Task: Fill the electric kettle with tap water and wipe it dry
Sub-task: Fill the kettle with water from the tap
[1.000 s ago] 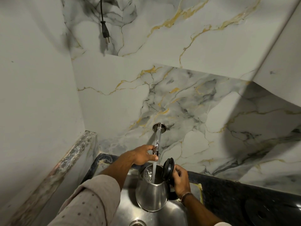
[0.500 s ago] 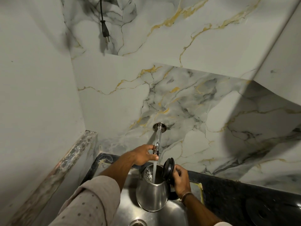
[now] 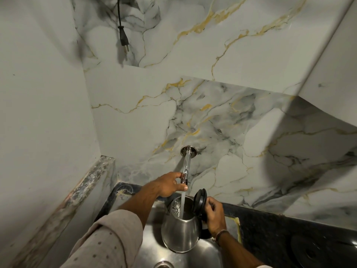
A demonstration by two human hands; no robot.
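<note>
A steel electric kettle [image 3: 180, 232] hangs over the sink [image 3: 152, 246] with its black lid [image 3: 200, 202] flipped up. My right hand [image 3: 215, 216] is shut on the kettle's handle, which the hand mostly hides. A chrome tap [image 3: 186, 167] juts from the marble wall, and a stream of water [image 3: 182, 202] falls from it into the kettle's mouth. My left hand [image 3: 170, 183] grips the tap's end with thumb and fingers.
A black countertop [image 3: 280, 231] runs to the right of the sink, with a dark round base [image 3: 316, 252] on it. A black power plug [image 3: 123, 38] dangles against the wall above. A side wall and a marble ledge [image 3: 90, 182] close in on the left.
</note>
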